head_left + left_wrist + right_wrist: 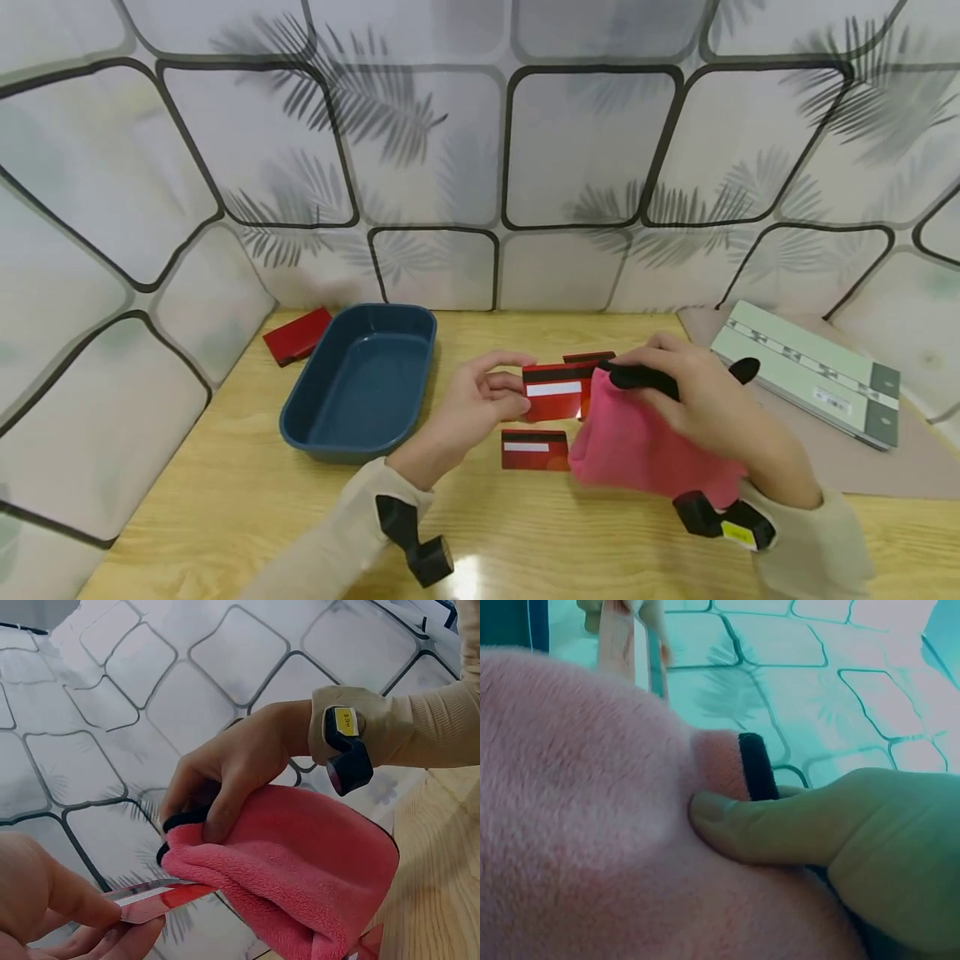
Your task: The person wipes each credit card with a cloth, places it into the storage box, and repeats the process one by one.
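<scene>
My left hand (pixel 477 398) pinches a red card (pixel 551 404) with a dark stripe and a white strip by its left end, fingers and thumb on either face. In my right hand (pixel 701 396) is a pink plush cloth (pixel 637 454) with black edging, gripped near its top edge. The cloth covers the right end of the held card; in the left wrist view the card (pixel 169 901) runs up against the folded cloth (pixel 300 855). The right thumb presses on the cloth in the right wrist view. A similar red card (pixel 535 460) lies on the table just below.
Another red card (pixel 588 357) shows partly behind the held one. To the left stands a deep blue tray (pixel 300 446), with red cards (pixel 297 336) beside its far corner. A pale green notebook (pixel 810 371) lies on a greyish mat (pixel 847 471) at the right. A patterned curtain (pixel 585 150) borders the wooden table.
</scene>
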A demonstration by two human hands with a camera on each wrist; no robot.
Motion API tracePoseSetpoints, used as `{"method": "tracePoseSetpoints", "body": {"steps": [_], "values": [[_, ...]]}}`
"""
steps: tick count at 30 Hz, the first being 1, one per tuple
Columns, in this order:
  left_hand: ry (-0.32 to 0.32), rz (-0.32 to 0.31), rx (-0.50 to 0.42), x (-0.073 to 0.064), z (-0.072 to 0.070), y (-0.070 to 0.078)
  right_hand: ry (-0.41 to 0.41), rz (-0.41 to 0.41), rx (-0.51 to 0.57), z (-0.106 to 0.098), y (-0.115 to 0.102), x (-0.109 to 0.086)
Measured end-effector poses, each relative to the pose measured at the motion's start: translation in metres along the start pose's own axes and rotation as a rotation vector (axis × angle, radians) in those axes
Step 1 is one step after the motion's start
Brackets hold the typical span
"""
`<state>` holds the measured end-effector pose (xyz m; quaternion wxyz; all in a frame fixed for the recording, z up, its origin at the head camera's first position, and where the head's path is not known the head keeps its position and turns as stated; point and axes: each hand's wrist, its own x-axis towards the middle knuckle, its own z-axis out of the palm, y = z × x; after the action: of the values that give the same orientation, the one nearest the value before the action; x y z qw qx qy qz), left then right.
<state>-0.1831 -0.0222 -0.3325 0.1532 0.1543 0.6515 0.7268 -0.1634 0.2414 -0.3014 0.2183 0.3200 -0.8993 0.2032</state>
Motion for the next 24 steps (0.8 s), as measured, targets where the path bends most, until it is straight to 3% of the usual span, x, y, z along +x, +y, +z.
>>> {"method": "tracePoseSetpoints", "body": {"steps": [11, 19, 24], "values": [[0.053, 0.016, -0.002, 0.001, -0.013, 0.000, -0.005, 0.097, -0.034, -0.013, 0.009, -0.003], [0.063, -0.005, 0.071, 0.001, -0.016, 0.000, 0.036, 0.078, -0.014, -0.011, 0.012, -0.004], [0.084, -0.018, 0.094, 0.011, -0.018, 0.000, 0.051, 0.066, -0.039, -0.015, 0.012, -0.006]]}}
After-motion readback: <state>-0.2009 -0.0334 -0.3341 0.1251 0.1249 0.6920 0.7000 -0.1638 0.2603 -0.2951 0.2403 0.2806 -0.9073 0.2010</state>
